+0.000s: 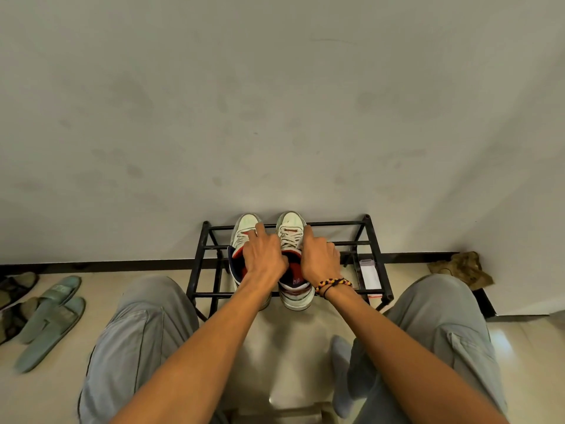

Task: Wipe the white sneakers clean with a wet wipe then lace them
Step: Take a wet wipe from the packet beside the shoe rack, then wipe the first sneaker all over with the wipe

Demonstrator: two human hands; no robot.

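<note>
- Sneakers sit side by side on the top bars of a black metal rack (211, 243) against the wall, toes toward the wall, heels toward the person; each long axis runs straight away from the body.
- Left hand (264, 258) lies palm-down on the left sneaker (244, 231), fingers curled over the tongue and collar.
- Right hand (319, 260) lies on the right sneaker (290, 231) the same way, fingers (307, 232) bent down its outer side by the laces.
- Whether either hand truly grips or merely rests, I cannot tell.
- Each shoe lies directly under its own hand, so lifting both toward the lap looks like a straight pull back along the shoes' length.
- No wet wipe is visible; a small white packet (368, 272) lies on the rack's right end, contents unclear.
- Wiping appears not yet begun.
</note>
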